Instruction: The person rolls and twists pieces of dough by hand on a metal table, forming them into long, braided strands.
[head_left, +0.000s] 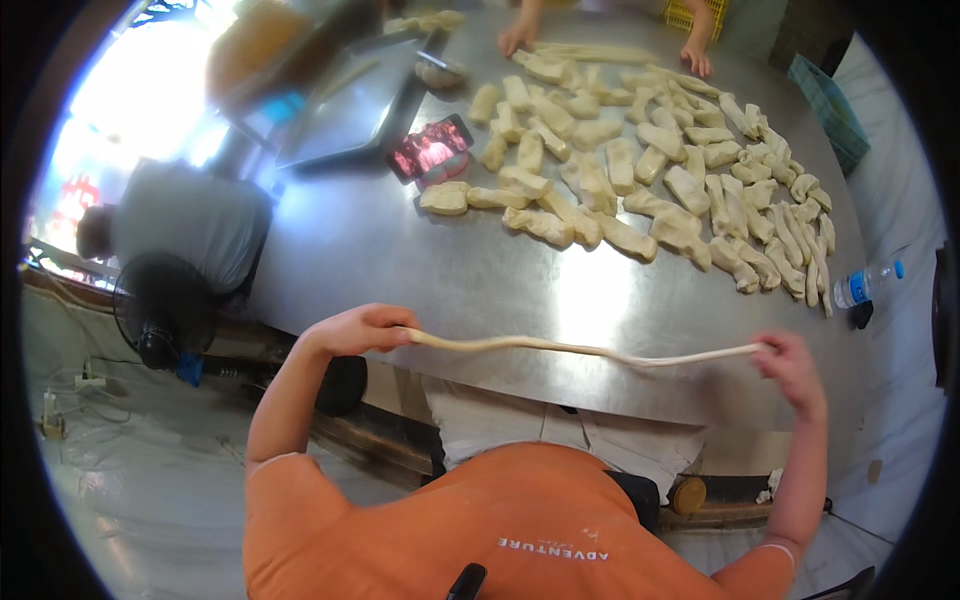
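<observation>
A long, thin strand of dough (555, 345) stretches in a slight wave between my two hands, over the near edge of the metal table (465, 277). My left hand (367, 328) pinches one end between thumb and fingers. The other end is in the fingers of my right hand (784, 365), which is slightly blurred. Beyond the strand, many short, thick pieces of dough (589, 180) lie crowded on the table, some touching or overlapping. Narrower dough strips (795, 232) lie at the right of that group.
Another person's hands (519, 34) rest at the far edge, beside long dough strands (592, 52). A phone (430, 148) on a stand and a dark-rimmed tray (352, 105) are at the left. A water bottle (866, 286) lies at the right, and a fan (161, 307) stands left of the table.
</observation>
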